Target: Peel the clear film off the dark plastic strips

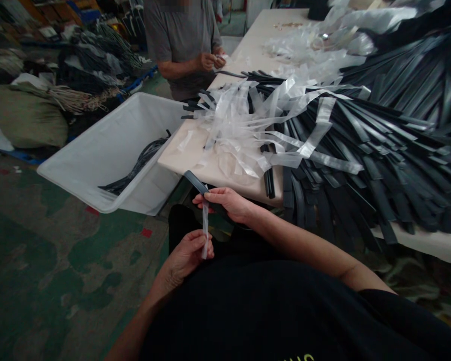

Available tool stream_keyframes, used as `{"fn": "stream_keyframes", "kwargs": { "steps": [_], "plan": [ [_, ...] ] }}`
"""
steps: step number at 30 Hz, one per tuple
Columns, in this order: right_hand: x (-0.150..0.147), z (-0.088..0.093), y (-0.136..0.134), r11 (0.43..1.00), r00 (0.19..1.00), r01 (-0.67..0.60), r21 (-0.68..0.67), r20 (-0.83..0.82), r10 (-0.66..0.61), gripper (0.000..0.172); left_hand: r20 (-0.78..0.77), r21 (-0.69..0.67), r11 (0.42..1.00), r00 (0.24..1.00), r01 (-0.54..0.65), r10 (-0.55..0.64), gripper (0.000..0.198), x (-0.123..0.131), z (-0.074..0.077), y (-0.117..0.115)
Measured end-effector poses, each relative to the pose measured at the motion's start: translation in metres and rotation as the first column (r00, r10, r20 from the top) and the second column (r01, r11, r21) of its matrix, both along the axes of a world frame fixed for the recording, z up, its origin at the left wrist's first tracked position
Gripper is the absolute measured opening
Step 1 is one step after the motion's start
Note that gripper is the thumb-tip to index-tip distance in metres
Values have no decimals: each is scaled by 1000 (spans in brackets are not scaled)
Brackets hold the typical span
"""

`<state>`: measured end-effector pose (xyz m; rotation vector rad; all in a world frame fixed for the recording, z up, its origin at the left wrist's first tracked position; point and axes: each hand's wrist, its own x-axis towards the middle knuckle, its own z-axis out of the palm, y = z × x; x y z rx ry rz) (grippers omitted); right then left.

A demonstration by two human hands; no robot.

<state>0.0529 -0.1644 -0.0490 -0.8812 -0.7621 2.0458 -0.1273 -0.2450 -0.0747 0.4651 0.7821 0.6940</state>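
Observation:
My right hand (pixel 227 201) grips a dark strap (pixel 196 182) between thumb and fingers near the table's front corner. One end of the strap sticks out past the fingertips, up and to the left. A narrow strip of clear plastic film (pixel 205 220) hangs from the strap down to my left hand (pixel 193 249). The lower end of that film is pinched between my left thumb and fingers. How the film joins the strap is hidden behind my right fingertips.
A table (pixel 417 241) bears a heap of dark straps (pixel 361 150) and loose plastic strips (pixel 240 125). Left of it stands a white bin (pixel 82 145) with dark straps inside. Beyond the bin, a co-worker (pixel 188 45) handles something small. Sacks (pixel 26 115) and bundles lie at left.

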Motion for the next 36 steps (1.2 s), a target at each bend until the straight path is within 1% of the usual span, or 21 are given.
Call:
{"fn": "stream_keyframes", "kwargs": {
  "steps": [4, 8, 9, 10, 11, 12, 13, 14, 15, 16, 17, 18, 19, 21, 24, 25, 27, 29, 30, 33, 36],
  "plan": [
    [-2, 0, -1, 996, 999, -29, 81, 20, 28, 21, -96, 65, 991, 989, 117, -110, 31, -3, 1, 4],
    [-5, 2, -3, 990, 999, -46, 131, 21, 43, 27, -146, 35, 967, 958, 254, -247, 26, -1, 8, 8],
    [-5, 2, -4, 990, 999, -44, 133, 23, 42, 29, -169, 29, 964, 952, 265, -256, 23, -4, 11, 11],
    [-4, 2, -4, 991, 999, -36, 129, 28, 33, 32, -201, 34, 970, 952, 241, -229, 21, -10, 15, 16],
    [-3, 2, -5, 992, 999, -22, 122, 37, 18, 34, -235, 58, 985, 961, 164, -146, 19, -18, 20, 22],
    [-2, 2, -5, 993, 999, -6, 115, 52, 0, 36, -265, 106, 994, 964, 26, 3, 16, -30, 27, 29],
    [0, 3, -6, 993, 997, 10, 115, 74, -19, 38, -276, 177, 970, 938, -166, 210, 13, -44, 36, 37],
    [2, 4, -8, 992, 994, 21, 128, 100, -34, 39, -256, 255, 892, 864, -372, 434, 12, -59, 46, 45],
    [4, 5, -10, 988, 991, 16, 152, 131, -37, 41, -204, 326, 765, 749, -555, 630, 13, -73, 57, 51],
    [6, 7, -13, 983, 986, -8, 186, 165, -23, 43, -134, 378, 623, 625, -685, 769, 15, -86, 68, 56],
    [7, 10, -17, 974, 979, -50, 221, 205, 4, 45, -68, 404, 507, 527, -761, 847, 16, -94, 77, 58],
    [9, 12, -21, 962, 967, -101, 253, 252, 36, 47, -23, 410, 439, 472, -799, 881, 17, -99, 84, 58],
    [9, 15, -25, 946, 949, -156, 285, 307, 64, 48, 2, 402, 416, 455, -816, 890, 18, -99, 88, 57],
    [9, 21, -34, 902, 897, -253, 350, 433, 83, 46, 6, 351, 447, 479, -823, 878, 19, -88, 86, 53],
    [7, 30, -45, 816, 812, -356, 455, 583, 29, 36, 13, 218, 514, 529, -830, 848, 24, -60, 67, 49],
    [6, 32, -47, 779, 788, -388, 493, 616, 3, 33, 21, 172, 529, 540, -831, 842, 25, -51, 60, 48],
    [3, 35, -49, 676, 739, -456, 579, 670, -75, 30, 29, 78, 556, 559, -828, 829, 24, -38, 50, 49],
    [2, 36, -49, 567, 687, -512, 645, 704, -179, 30, 21, -16, 581, 581, -814, 814, 21, -29, 45, 50],
    [1, 36, -48, 530, 664, -530, 662, 713, -226, 29, 17, -61, 595, 595, -802, 804, 20, -25, 45, 50],
    [-2, 33, -47, 495, 618, -545, 677, 723, -309, 27, -1, -149, 605, 612, -782, 791, 20, -17, 46, 50],
    [-4, 30, -46, 483, 590, -564, 670, 736, -332, 26, -9, -161, 605, 614, -780, 790, 18, -11, 48, 49]
  ]
}}
